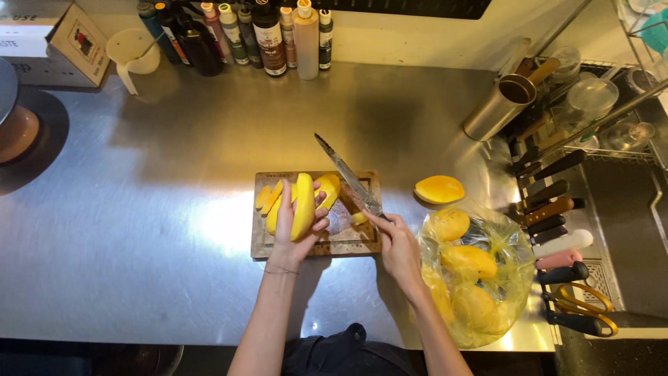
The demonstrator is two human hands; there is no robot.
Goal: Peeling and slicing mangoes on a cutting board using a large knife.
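Both forearms extended forward: left hand (296, 223) curled in a cupping grasp, right hand (396, 244) clenched, wrist slightly bent.

1. The single head-worn camera looks steeply down from above the person's own forearms onto the brushed steel tabletop (139, 230).
2. It faces the back wall, at arm's length from the small wooden cutting board (316, 244).
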